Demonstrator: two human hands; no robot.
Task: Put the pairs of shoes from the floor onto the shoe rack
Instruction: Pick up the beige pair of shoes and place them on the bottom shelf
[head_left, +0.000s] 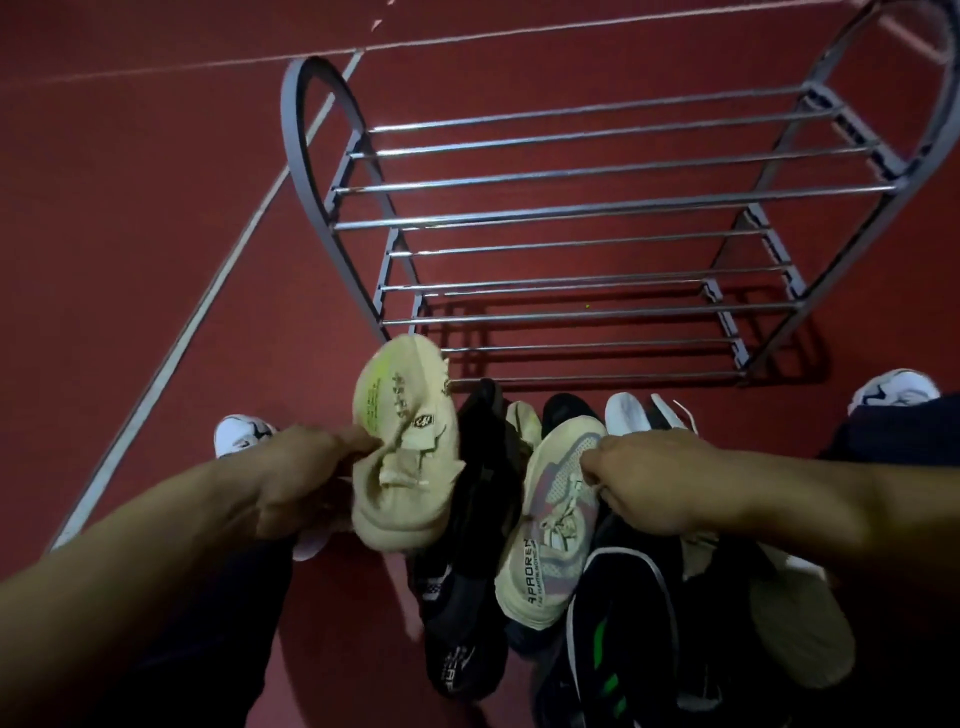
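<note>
I see my left hand (306, 478) raised in front of me, its fingers (358, 441) pinched on the collar of a cream knit shoe (402, 452) that hangs clear of the floor, toe up, its soft fabric creased around the opening. My right hand (660, 483) reaches in from the right with the wrist bent down, fingers closed on the laces of the second cream shoe (550, 525), which has a mesh upper with grey-pink panels and printed lettering along the side; it lies tilted on the pile. Between and below my hands sits a heap of dark shoes (467, 597) on the red floor (130, 234), one with green stripes (608, 670). Just beyond the heap stands the shoe rack (597, 208): grey arched end frames joined by thin, shiny metal rods in tiers, all bare. The floor looks matte and slightly grainy, crossed by pale painted lines. White trainers on my feet (241, 431) show at either side.
</note>
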